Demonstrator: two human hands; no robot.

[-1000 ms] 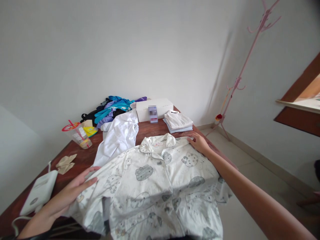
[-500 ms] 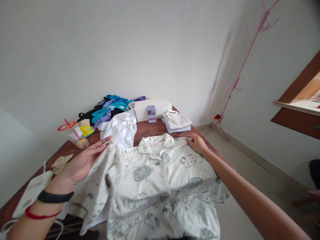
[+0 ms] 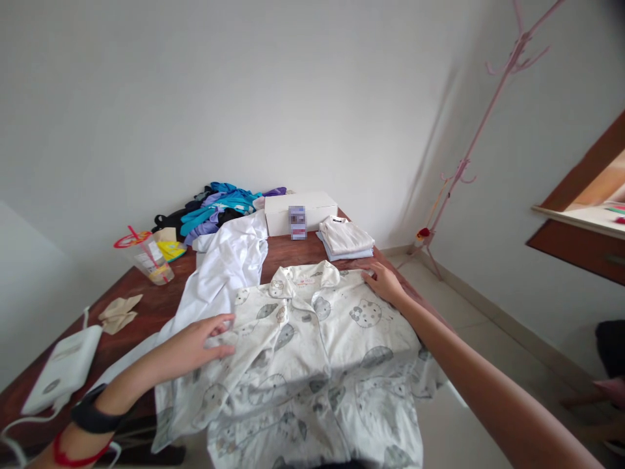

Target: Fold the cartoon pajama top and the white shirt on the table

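A pale pajama shirt (image 3: 303, 352) with grey cat-face prints is spread front side up, collar toward the wall, its lower part hanging over the table's near edge. My left hand (image 3: 208, 342) rests at its left shoulder and sleeve, thumb and fingers apart. At the opposite shoulder, my right hand (image 3: 385, 285) lies on the cloth with its fingers spread along the seam. Beneath and beyond the left sleeve runs a crumpled white garment (image 3: 222, 260).
On the wooden table (image 3: 288, 251) are a white box (image 3: 317, 212), folded shirts (image 3: 346, 238), a clothes heap (image 3: 224, 205), a plastic cup with a straw (image 3: 153, 260), a crumpled napkin (image 3: 120, 312) and a white power bank (image 3: 63, 368) with a cable. A pink coat rack (image 3: 481, 130) stands right.
My left hand has let go of the raised left shoulder and come down nearer, and that side of the shirt now lies flatter. My right hand has stayed at its shoulder.
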